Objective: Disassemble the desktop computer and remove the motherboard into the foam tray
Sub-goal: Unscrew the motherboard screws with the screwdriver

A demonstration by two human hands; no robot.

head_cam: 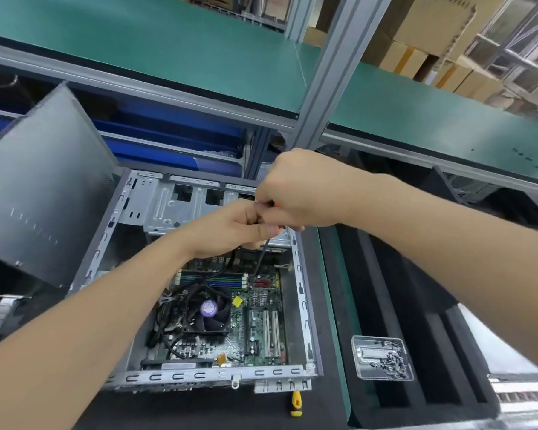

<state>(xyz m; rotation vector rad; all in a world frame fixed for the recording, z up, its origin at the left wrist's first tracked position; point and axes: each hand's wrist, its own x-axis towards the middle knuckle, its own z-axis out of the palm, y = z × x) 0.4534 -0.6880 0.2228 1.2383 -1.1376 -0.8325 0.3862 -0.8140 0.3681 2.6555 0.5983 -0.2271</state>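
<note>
**Both hands on the driver, board straight below**

Right hand point(298, 193) is balled into a fist round the orange handle of the screwdriver point(260, 259). Left hand point(230, 231) sits right against it, thumb and fingers pinched in at the bottom of the handle, nothing spread open. The dark shaft drops down and slightly left from the fingers, and the tip looks to land near the far edge of the motherboard point(261, 321). I can't make out the screw itself.

The board lies flat in the open case point(302, 293), below and nearer me than the fingers, long axis running away from me, with the black fan point(208, 308) down-left of them. The foam tray point(401, 290) is off to the right of the fingers, so the right hand is closer to it, and the board still has to lift out and go sideways.

A clear screw dish point(381, 356) sits on the foam, and a yellow-handled driver point(296, 403) lies by the near case edge. Green mat point(333, 274) runs between case and foam, green shelf point(168, 41) overhead, so headroom looks tight
</note>
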